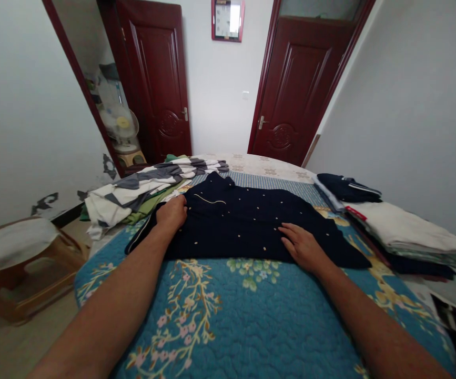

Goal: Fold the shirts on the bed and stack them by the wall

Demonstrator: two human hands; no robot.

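Although its far edge is uneven, the navy dotted garment [247, 221] with pale piping, probably a pyjama top, lies mostly flat across the centre of the frame. It looks light, soft and limp, unlikely to break but quick to crease; its outer edges or corners should give a better hold than the loose middle. At its left end, the left hand [172, 215] is drawn in narrow, fingers curled on the cloth; whether they pinch a fold I cannot tell. Right of centre, the right hand [302, 245] rests on the near part, fingers extended and loosely spread, gripping nothing. Beneath, a teal floral quilted cover [283, 321] fills the lower frame. Outward, a rumpled grey-and-white cloth [133, 184] lies left of centre, a stack of folded clothes [409, 226] at right, and a stool [18, 245] at the left edge.
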